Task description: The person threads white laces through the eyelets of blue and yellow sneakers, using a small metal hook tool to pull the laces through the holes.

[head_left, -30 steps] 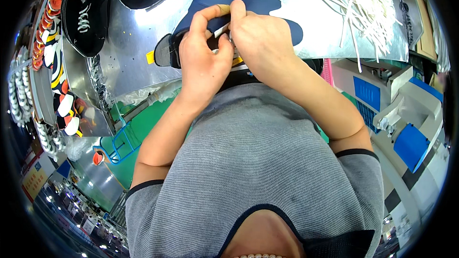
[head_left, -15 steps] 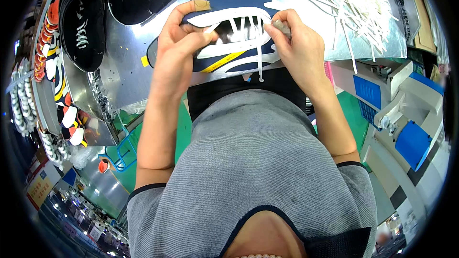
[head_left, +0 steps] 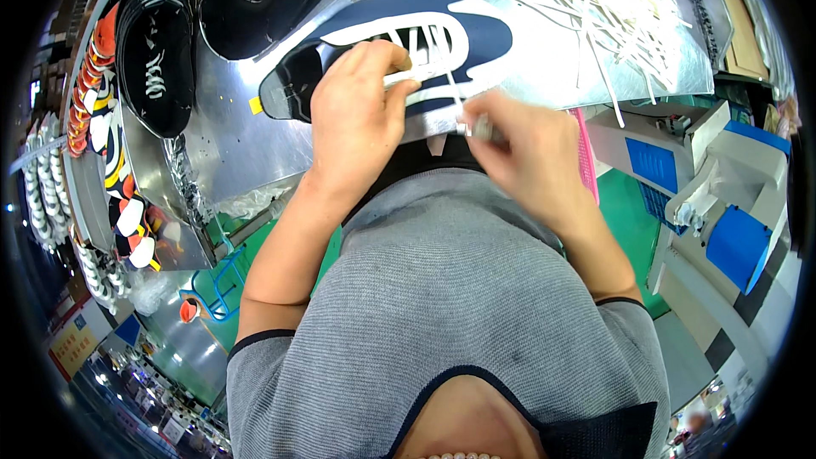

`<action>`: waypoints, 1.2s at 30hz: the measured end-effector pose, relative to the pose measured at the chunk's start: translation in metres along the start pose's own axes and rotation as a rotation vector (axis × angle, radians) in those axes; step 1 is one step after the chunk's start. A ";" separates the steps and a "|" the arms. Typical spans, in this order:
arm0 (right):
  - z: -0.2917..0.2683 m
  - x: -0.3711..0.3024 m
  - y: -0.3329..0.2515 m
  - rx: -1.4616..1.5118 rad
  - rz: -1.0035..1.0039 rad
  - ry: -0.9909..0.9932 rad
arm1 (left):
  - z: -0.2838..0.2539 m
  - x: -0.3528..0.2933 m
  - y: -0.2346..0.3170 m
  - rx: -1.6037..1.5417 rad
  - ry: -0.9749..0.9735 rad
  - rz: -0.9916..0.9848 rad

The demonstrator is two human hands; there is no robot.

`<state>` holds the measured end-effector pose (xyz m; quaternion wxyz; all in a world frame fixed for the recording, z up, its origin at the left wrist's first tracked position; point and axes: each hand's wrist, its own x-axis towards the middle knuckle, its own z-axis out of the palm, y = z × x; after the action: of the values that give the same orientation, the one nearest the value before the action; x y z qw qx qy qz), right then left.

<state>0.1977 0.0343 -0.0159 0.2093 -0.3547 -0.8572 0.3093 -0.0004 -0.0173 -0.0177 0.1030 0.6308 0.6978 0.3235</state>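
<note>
we have the navy shoe upper (head_left: 457, 41) at twelve o'clock on the metal table (head_left: 229, 115). our left hand (head_left: 357, 115) pinches its white near edge; our right hand (head_left: 527, 144), at its four o'clock, blurs beside a white lace (head_left: 450, 75), grip unclear to us.

The left hand (head_left: 361, 110) is holding a pinch, its thumb (head_left: 398, 104) and index finger (head_left: 387, 54) bending toward each other. The left forearm (head_left: 289, 234) is slanting outward below this grip. The right hand (head_left: 531, 149) is showing motion blur right of the left grip, fingers curling; the right forearm (head_left: 591, 251) is extending below its own grip.
</note>
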 end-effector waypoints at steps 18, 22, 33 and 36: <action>0.013 0.015 0.020 0.918 0.240 -0.265 | -0.014 0.005 0.015 -0.051 0.084 0.167; 0.016 -0.018 0.015 1.047 0.313 -0.546 | -0.012 0.007 0.014 -0.102 0.036 0.098; 0.007 0.072 0.040 0.577 0.098 0.266 | -0.004 0.018 0.001 0.155 -0.355 0.016; 0.014 0.078 0.048 0.645 0.060 0.258 | -0.010 0.018 -0.008 -0.037 -0.376 -0.007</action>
<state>0.1611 0.1134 -0.0475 0.4083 -0.3315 -0.6708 0.5229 -0.0159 -0.0034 -0.0094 0.2442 0.6757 0.6624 0.2122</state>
